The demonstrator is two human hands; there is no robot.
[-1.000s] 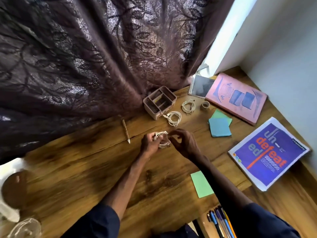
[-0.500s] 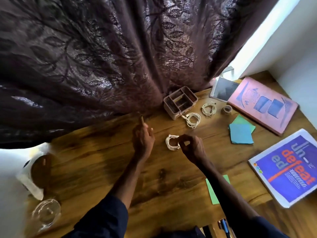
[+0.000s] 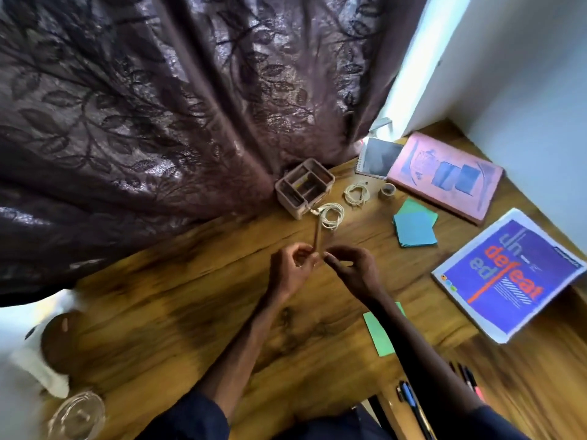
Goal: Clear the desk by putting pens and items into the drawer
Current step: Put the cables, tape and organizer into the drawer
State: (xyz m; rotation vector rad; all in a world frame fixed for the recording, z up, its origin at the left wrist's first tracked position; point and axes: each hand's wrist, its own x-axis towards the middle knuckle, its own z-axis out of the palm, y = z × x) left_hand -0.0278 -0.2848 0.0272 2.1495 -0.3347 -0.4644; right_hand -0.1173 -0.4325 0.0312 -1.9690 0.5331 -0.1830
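Observation:
My left hand (image 3: 290, 269) grips a slim brown pen (image 3: 317, 235) by its lower end, so the pen stands up above the wooden desk (image 3: 178, 312). My right hand (image 3: 354, 269) is right next to it, fingers curled, thumb and forefinger pinching at the pen's lower end. The white cable coil I held before is out of sight. At the bottom edge an open drawer (image 3: 389, 408) shows several pens (image 3: 409, 400).
Behind my hands stand a brown organizer (image 3: 305, 192), two white cable coils (image 3: 330, 214) (image 3: 355, 193), a tape roll (image 3: 387, 190) and blue-green sticky notes (image 3: 414, 228). A green note (image 3: 381, 335), magazine (image 3: 505, 274), pink book (image 3: 444, 177) and notebook (image 3: 378, 158) lie right. A glass jar (image 3: 76, 417) sits bottom left.
My left hand reached left to the pen on the desk, picked it up and brought it back to the middle. My right hand let the cable coil go and met the pen.

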